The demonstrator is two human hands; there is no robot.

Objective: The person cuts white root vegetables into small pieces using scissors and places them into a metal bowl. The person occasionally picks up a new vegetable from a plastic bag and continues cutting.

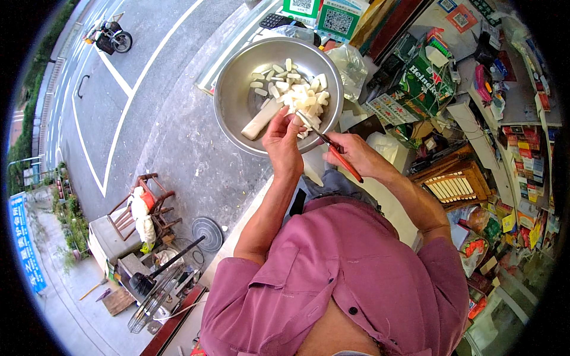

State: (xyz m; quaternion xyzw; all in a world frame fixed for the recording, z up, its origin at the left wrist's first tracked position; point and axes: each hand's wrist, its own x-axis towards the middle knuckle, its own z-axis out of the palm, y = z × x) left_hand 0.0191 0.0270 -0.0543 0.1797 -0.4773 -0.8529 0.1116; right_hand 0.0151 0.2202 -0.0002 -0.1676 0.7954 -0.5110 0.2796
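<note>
A wide metal basin (224, 104) holds several pale white cut chunks (309, 95) and one longer white stick (261, 120), whose kind I cannot make out. Over its near rim, my left hand (284, 145) is closed, thumb and fingers pinching a small white piece against a blade. The long stick lies just left of those fingers. My right hand (354, 153) grips a red-handled knife (339, 155), its blade slanting up and left to the left thumb. My fingers partly hide the blade and the pinched piece.
A clear plastic bag (349, 70) lies right of the basin, with payment-code signs (339, 21) beyond. Cluttered shelves and a green carton (423, 82) stand at right. Left are a wooden stool (145, 204), a fan (155, 291) and a road with a parked motorcycle (111, 38).
</note>
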